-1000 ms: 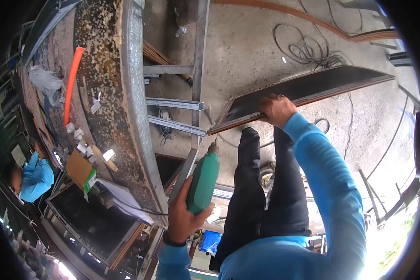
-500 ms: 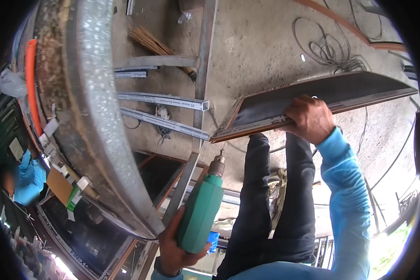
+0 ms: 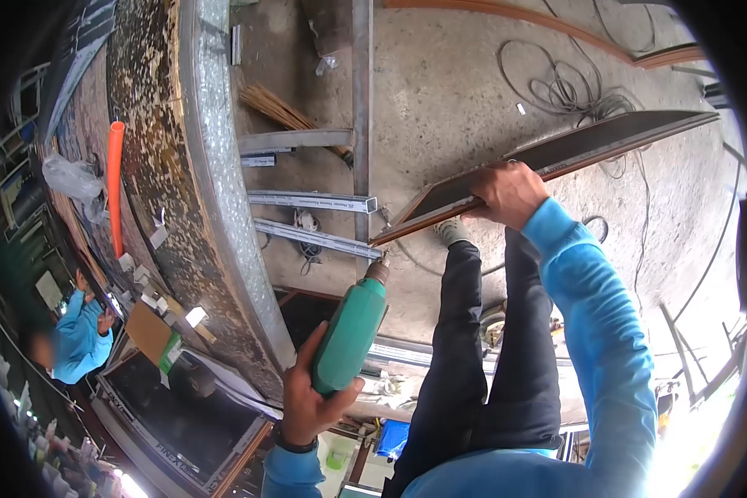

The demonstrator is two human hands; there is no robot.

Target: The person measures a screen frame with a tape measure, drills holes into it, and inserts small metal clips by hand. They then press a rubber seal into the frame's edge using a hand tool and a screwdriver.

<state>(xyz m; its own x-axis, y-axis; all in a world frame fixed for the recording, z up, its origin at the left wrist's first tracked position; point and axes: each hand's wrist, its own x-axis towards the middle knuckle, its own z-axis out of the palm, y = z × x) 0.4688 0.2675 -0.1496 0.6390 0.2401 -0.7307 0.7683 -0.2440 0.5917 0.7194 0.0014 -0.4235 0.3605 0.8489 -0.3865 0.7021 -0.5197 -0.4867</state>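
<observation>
A green power drill (image 3: 349,336) is in my left hand (image 3: 311,390), its chuck and tip pointing up toward the near corner of a dark framed panel (image 3: 573,158). Whether the bit touches the panel cannot be made out. My right hand (image 3: 508,195) grips the panel's brown edge, thumb below and fingers over the top. The panel is tilted above the concrete floor, in front of my legs. Two wrapped metal bars (image 3: 315,201) end close to the panel's corner.
A worn workbench (image 3: 145,108) with an orange tube (image 3: 115,191) and a cardboard piece (image 3: 148,332) runs along the left. A person (image 3: 83,340) in blue is beyond it. A broom (image 3: 278,112), a metal rail (image 3: 363,100) and coiled cable (image 3: 560,87) are on the floor side.
The view has shifted. The drill and my left hand have moved up and slightly left in view. The panel is seen more edge-on, and my right hand is further left.
</observation>
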